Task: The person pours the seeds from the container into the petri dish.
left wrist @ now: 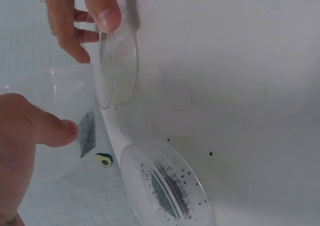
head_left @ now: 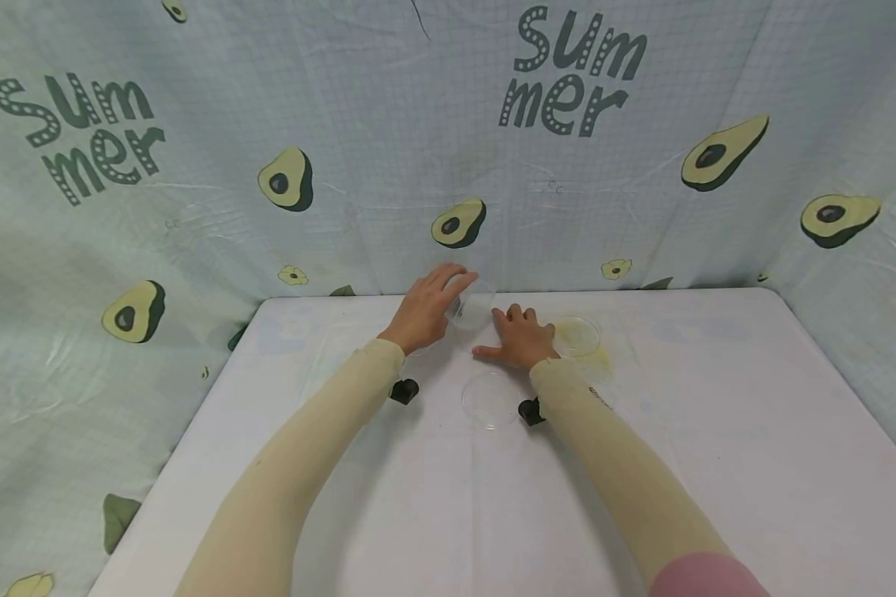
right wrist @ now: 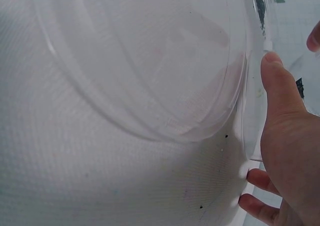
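Observation:
My left hand (head_left: 421,313) pinches a clear plastic bag (left wrist: 60,88) with dark grains (left wrist: 87,133) in its lower corner. The bag hangs near the far edge of the table. My right hand (head_left: 524,338) rests low beside it, thumb and fingers around the rim of a clear round dish (left wrist: 120,81). Another clear dish (right wrist: 150,71) lies nearer on the table, in front of the right hand. By the left wrist stands a clear dish with green and black grains (left wrist: 167,191). A dish with yellowish contents (head_left: 577,336) sits right of the right hand.
A white-covered table (head_left: 433,514) fills the lower view. Behind and beside it hangs a cloth (head_left: 373,149) printed with avocados and lettering. A few loose dark grains (left wrist: 211,154) are scattered on the table. A small black device (head_left: 405,391) is at the left wrist.

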The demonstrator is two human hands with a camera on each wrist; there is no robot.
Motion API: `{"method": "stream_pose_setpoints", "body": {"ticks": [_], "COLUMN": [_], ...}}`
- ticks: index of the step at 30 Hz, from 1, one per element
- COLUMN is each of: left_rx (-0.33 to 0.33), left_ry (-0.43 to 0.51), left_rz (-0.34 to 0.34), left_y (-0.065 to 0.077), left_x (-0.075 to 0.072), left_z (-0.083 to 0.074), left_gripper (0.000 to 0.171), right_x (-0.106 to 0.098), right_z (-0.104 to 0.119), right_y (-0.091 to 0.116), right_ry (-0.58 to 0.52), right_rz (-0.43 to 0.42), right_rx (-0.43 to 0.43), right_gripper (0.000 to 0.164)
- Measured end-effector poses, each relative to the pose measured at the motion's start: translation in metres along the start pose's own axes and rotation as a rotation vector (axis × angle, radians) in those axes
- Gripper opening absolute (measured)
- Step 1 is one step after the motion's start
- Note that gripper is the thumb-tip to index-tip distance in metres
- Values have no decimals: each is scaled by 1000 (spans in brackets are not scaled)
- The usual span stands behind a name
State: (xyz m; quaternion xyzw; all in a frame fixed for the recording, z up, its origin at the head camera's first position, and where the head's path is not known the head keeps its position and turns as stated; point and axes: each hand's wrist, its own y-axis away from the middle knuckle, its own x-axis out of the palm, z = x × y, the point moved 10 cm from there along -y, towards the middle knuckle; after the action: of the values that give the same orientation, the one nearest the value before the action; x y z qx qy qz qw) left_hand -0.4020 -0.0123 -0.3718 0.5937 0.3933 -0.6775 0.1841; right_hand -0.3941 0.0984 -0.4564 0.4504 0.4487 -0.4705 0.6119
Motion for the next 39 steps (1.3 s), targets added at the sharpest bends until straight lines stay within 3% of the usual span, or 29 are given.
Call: {"method": "stream_pose_setpoints", "body": {"ticks": [22,39], "left_rx": [43,79], "left_ry": [-13,-107], "left_rz": [38,69], "left_y": [-2,0], "left_x": [1,1], "left_z": [-8,-17], "left_gripper": [79,82], "right_x": [1,-1], "right_z": [0,1], "right_y": [-2,2], "right_ry": [-5,-7], "right_rz": [-8,-2], "right_rx": [-12,-5], "right_gripper": [92,91]}}
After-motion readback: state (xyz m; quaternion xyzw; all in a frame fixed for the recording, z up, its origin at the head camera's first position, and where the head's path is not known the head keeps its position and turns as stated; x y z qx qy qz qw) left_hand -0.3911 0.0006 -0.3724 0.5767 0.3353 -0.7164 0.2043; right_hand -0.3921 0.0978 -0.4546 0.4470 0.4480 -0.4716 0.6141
